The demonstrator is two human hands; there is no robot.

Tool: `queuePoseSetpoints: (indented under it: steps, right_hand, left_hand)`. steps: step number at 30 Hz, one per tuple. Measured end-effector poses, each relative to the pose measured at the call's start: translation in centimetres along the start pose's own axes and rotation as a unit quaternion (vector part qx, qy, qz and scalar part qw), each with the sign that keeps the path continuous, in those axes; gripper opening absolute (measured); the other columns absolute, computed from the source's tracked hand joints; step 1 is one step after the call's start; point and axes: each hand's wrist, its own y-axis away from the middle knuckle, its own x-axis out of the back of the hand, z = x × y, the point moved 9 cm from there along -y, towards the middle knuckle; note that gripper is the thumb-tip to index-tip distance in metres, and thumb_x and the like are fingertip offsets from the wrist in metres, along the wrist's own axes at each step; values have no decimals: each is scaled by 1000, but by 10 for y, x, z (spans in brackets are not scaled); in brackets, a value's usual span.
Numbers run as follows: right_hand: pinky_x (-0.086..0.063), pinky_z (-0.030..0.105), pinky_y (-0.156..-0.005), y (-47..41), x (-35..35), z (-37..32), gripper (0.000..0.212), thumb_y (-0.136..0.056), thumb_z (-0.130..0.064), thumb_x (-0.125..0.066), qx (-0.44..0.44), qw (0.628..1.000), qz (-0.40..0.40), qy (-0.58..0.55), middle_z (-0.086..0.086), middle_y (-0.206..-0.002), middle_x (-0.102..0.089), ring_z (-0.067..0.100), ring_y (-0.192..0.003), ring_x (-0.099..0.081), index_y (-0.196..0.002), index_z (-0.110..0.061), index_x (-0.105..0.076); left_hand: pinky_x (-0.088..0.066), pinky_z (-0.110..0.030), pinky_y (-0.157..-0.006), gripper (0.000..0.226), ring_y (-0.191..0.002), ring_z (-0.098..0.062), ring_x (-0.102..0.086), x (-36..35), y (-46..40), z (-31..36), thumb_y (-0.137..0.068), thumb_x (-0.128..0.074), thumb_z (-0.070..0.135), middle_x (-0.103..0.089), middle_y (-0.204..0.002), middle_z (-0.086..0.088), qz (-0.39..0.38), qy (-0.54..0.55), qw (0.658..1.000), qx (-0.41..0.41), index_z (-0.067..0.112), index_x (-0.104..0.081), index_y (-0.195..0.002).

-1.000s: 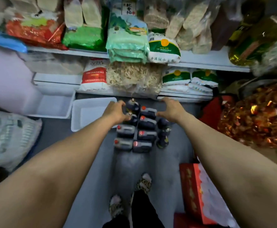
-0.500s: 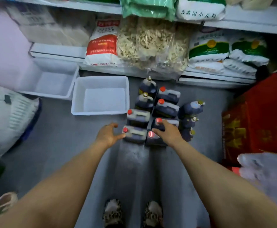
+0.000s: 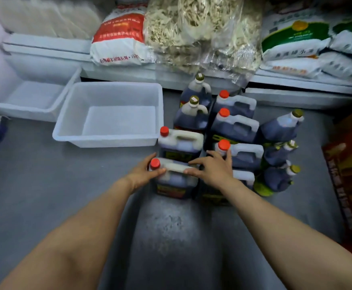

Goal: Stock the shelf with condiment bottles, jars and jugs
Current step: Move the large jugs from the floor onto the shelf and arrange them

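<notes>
at frame centre, left hand (image 3: pixel 142 174) and right hand (image 3: pixel 213 170), fingers curled, clasp the nearest red-capped jug (image 3: pixel 174 181) on the floor (image 3: pixel 45 185).

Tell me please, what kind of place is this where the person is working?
Probably a small grocery shop or its storeroom. Sealed bags of dry goods fill a low white shelf, many identical dark sauce jugs stand grouped on the floor, and empty white plastic bins sit beside them.
</notes>
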Motion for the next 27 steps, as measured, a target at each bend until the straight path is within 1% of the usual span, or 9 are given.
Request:
queuePoseSetpoints:
  steps: [4,7,10,14,16,19,21,23,27]
  right_hand:
    - [-26,38,-99,6,6,-17,54,-82,-80,-43,13,999,-4,47,1,-111,-67,23,-120,-43,-113,-44,-69]
    - [-29,36,-92,1,7,-33,46,-82,-74,-53,42,996,-8,78,4,-101,-65,24,-114,-47,-88,-33,-71]
    - [-31,34,-85,-8,9,-36,51,-83,-69,-56,57,995,11,81,4,-87,-59,27,-106,-54,-63,-24,-48]
    - [-35,34,-73,-25,13,-58,36,-89,-58,-59,76,995,49,52,11,-103,-67,32,-101,-60,-86,-22,-59]
    - [-34,33,-70,-35,10,-67,33,-91,-50,-61,72,996,48,-6,11,-109,-67,32,-104,-60,-100,-19,-62]
    - [-38,28,-69,-41,-10,-61,27,-88,-45,-68,28,979,46,-194,6,-100,-68,26,-95,-61,-102,-23,-62]
    - [-43,13,-68,-37,-28,-52,22,-85,-43,-73,4,947,56,-317,-4,-97,-68,17,-93,-62,-99,-31,-62]
    - [-46,12,-83,-34,-41,-48,33,-84,-42,-75,7,929,77,-361,-6,-111,-67,12,-104,-62,-111,-29,-65]
    - [-43,32,-110,-32,-69,-45,54,-88,-39,-70,-2,867,62,-495,-1,-138,-57,11,-127,-52,-138,-23,-55]
  left_hand:
    - [-44,-13,-87,62,-114,-14,-52,-1,-2,3,-86,-72,14,-55,-135,-8,8,51,999,1,12,-44,-142]
    - [-45,-2,-69,60,-103,-10,-54,0,-3,4,-85,-73,14,-57,-127,-5,4,58,998,-1,11,-46,-138]
    - [-46,-5,-71,56,-96,-6,-57,5,-9,1,-83,-76,15,-60,-115,0,12,62,998,-9,14,-50,-132]
    - [-48,-9,-79,53,-99,-12,-57,22,-8,-4,-83,-75,11,-60,-112,-2,43,84,995,-13,9,-52,-131]
    - [-49,-25,-95,54,-105,-16,-56,32,-5,-9,-85,-74,11,-59,-118,-7,51,106,993,1,7,-51,-134]
    - [-45,-40,-105,52,-109,-20,-56,46,-6,-15,-86,-73,12,-59,-117,-7,69,128,989,17,7,-51,-133]
    - [-44,-42,-107,50,-116,-24,-56,50,-8,-20,-87,-71,14,-59,-121,-8,68,135,988,19,10,-50,-132]
    - [-43,-43,-108,48,-121,-27,-55,51,-9,-23,-89,-68,12,-59,-125,-11,63,156,986,17,11,-49,-133]
    - [-46,-39,-105,50,-121,-22,-56,49,-12,-31,-93,-63,14,-59,-130,-6,19,178,984,20,16,-46,-140]
